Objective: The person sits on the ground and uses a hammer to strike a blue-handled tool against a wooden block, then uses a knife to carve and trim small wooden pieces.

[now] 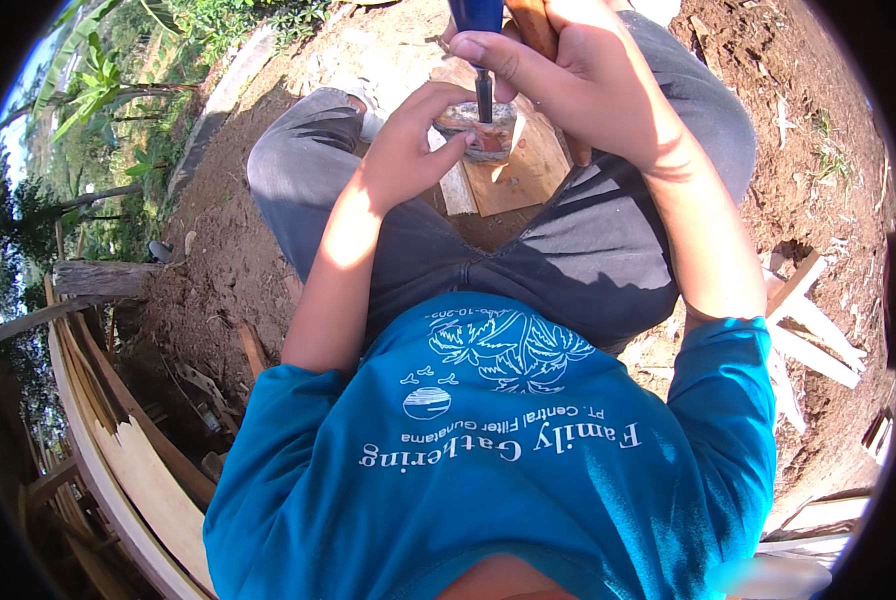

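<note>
Evidently the left hand (403, 150) is partly curled, fingers and thumb braced about the left side of a small, rough wooden block (492, 148); the block sits on a flat light-brown board (528, 184) between the person's bent legs (313, 165), clad in dark grey trousers; the right hand (593, 85) is closed round a blue-handled tool (477, 14), its thumb lying across the lower handle, though the far fingers are hidden; the tool's dark shaft (484, 96) stands nearly upright, its tip down at the block, but whether it bites into the wood I cannot tell; a brown wooden stick (534, 27) also shows at the right hand, partly covered by it; bare brown soil (793, 150) spreads around, with split wood pieces (813, 335) on the right and long planks (148, 480) at lower left.
</note>
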### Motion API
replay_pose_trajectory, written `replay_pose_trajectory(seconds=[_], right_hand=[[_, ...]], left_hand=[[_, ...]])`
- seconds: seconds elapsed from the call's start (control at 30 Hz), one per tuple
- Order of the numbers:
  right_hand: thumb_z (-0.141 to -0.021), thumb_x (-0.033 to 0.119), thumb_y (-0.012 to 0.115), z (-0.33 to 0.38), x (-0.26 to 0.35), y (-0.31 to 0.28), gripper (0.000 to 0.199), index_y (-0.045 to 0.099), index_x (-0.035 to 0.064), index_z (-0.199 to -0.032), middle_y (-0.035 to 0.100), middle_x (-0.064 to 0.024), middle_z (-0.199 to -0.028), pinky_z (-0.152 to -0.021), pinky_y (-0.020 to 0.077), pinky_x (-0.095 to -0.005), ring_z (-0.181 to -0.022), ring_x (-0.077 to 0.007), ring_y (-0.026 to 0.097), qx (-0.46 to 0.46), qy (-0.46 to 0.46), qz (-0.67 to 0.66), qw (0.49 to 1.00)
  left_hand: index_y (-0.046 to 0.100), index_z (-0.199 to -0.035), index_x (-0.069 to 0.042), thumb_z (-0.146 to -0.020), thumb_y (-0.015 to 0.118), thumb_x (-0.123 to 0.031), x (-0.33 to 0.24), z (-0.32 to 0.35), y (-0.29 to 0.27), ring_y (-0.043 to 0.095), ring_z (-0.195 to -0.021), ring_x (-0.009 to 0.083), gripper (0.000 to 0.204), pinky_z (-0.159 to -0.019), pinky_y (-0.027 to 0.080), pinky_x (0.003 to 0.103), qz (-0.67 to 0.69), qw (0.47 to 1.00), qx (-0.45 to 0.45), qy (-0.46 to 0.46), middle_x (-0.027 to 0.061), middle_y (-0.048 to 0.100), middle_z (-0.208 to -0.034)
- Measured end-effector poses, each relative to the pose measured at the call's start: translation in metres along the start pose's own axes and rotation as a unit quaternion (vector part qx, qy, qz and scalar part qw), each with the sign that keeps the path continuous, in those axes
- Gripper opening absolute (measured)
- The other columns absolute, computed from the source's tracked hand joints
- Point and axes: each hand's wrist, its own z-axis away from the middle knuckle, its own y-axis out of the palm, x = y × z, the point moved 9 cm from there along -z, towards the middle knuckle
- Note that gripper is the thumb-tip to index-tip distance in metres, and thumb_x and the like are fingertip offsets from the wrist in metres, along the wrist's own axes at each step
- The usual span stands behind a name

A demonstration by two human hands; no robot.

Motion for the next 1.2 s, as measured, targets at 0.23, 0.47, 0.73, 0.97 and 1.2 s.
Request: replay_pose_trajectory(seconds=[0.23, 0.47, 0.73, 0.97, 1.2], right_hand=[[-0.093, 0.026, 0.067, 0.005, 0.024, -0.005, 0.045, 0.057, 0.0019, -0.13, 0.065, -0.0074, -0.08, -0.062, 0.0535, -0.0305, -0.07, -0.0148, 0.065, 0.038, 0.134, -0.017, 0.99], [-0.084, 0.006, 0.063, -0.005, 0.055, -0.019, 0.1, 0.004, 0.0099, -0.165, 0.059, -0.0202, -0.108, -0.083, 0.0491, -0.0382, -0.089, -0.0278, 0.06, 0.06, -0.128, 0.002, 0.99], [-0.095, 0.02, 0.066, -0.011, 0.0, -0.025, 0.062, 0.041, 0.0016, -0.149, 0.057, -0.0201, -0.118, -0.093, 0.0475, -0.0406, -0.108, -0.0281, 0.058, -0.085, -0.096, 0.075, 0.989], [-0.096, 0.021, 0.07, -0.013, 0.016, -0.028, 0.043, 0.053, 0.0021, -0.131, 0.059, -0.0125, -0.106, -0.094, 0.0479, -0.0377, -0.102, -0.0232, 0.059, -0.099, -0.032, 0.112, 0.988], [-0.098, 0.016, 0.067, -0.014, 0.005, -0.025, 0.041, 0.052, 0.0022, -0.133, 0.06, -0.0094, -0.112, -0.095, 0.0469, -0.0352, -0.105, -0.019, 0.057, -0.086, 0.03, 0.116, 0.989]], left_hand=[[0.053, -0.138, 0.001, -0.093, 0.069, -0.011, -0.03, 0.005, -0.004, 0.056, -0.125, 0.0288, 0.05, -0.108, 0.042, 0.043, -0.051, 0.998, 0.015, -0.025, 0.0179, 0.058, -0.136], [0.05, -0.139, -0.004, -0.105, 0.052, -0.019, -0.06, -0.017, -0.031, 0.058, -0.116, 0.021, 0.037, -0.104, 0.046, 0.036, 0.127, 0.982, -0.122, -0.069, 0.0113, 0.059, -0.127], [0.047, -0.146, -0.005, -0.079, 0.086, -0.03, 0.004, -0.038, -0.01, 0.061, -0.122, 0.0239, 0.081, -0.105, 0.047, 0.04, 0.016, 0.998, 0.041, -0.047, 0.0131, 0.067, -0.128], [0.052, -0.142, -0.003, -0.079, 0.085, -0.041, -0.017, -0.031, -0.015, 0.064, -0.117, 0.023, 0.081, -0.103, 0.048, 0.038, -0.046, 0.995, 0.004, -0.084, 0.0148, 0.07, -0.121], [0.054, -0.123, -0.003, -0.09, 0.073, -0.018, -0.119, -0.055, -0.091, 0.061, -0.101, 0.0189, 0.041, -0.091, 0.049, 0.034, -0.002, 0.956, -0.242, 0.163, 0.0103, 0.063, -0.111]])
